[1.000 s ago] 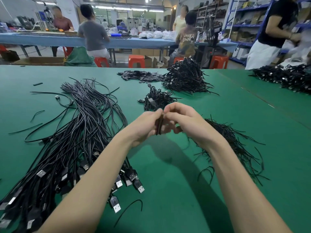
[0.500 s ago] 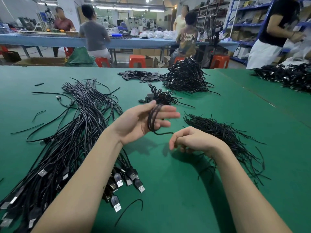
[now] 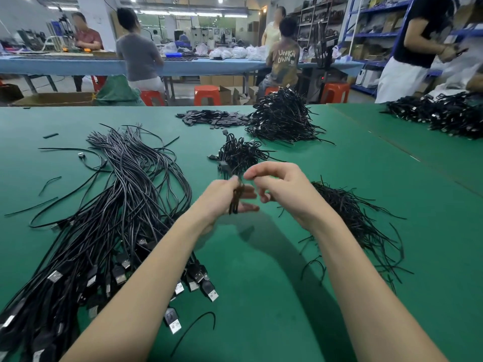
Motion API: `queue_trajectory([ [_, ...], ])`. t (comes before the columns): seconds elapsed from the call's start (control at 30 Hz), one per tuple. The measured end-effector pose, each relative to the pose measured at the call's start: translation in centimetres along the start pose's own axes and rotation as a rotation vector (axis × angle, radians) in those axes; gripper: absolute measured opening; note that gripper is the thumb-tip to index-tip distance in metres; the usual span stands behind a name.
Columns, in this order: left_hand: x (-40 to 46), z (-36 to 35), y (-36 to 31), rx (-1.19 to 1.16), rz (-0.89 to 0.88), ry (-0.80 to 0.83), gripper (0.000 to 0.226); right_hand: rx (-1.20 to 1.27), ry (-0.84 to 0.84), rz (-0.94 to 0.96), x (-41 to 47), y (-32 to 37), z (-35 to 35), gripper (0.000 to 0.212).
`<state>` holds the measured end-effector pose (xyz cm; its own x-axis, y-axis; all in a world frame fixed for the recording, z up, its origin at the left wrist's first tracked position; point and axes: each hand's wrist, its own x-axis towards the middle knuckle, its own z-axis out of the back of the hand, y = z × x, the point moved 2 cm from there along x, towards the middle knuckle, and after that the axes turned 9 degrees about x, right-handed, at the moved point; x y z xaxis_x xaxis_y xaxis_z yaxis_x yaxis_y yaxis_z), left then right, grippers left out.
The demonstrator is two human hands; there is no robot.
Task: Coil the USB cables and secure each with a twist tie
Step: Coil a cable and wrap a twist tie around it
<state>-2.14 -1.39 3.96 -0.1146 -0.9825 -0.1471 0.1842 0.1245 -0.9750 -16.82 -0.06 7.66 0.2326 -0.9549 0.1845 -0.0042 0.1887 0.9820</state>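
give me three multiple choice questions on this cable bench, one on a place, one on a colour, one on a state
1. Where does the pile of loose twist ties lie?
A. right of the right hand
B. under the uncoiled cables
C. on an orange stool

2. What colour is the table top?
A. blue
B. green
C. grey

3. What is the left hand doing?
A. resting flat on the table
B. holding a coiled cable
C. lifting a USB plug from the table

Answers: 1 A, the ties fan out beyond the right hand. 2 B, green covers the whole surface. 3 B, its fingers close round the coiled cable, raised above the table.
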Motion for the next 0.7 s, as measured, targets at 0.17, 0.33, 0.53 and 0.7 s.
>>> queue_trajectory([
  [0.17, 0.3, 1.0, -1.5, -0.635, -0.053, 0.007, 0.050, 0.025, 0.379, -0.253, -1.4, -1.8, -2.7, 0.029],
  [0.33, -0.2, 1.1, -2.0, -0.792, -0.105, -0.020, 0.048, -0.012, 0.256, -0.258, -1.1, -2.8, -2.7, 0.027],
  [0.53, 0.1, 0.8, -1.7, -0.664, -0.150, -0.169, 0.047, 0.145, 0.181, -0.256, -0.8, -3.1, -2.2, 0.019],
  [0.7, 0.0, 1.0, -1.5, -0.634, -0.139, -0.114, 0.045, 0.116, 0.089, -0.291, -0.4, -3.6, -1.9, 0.010],
])
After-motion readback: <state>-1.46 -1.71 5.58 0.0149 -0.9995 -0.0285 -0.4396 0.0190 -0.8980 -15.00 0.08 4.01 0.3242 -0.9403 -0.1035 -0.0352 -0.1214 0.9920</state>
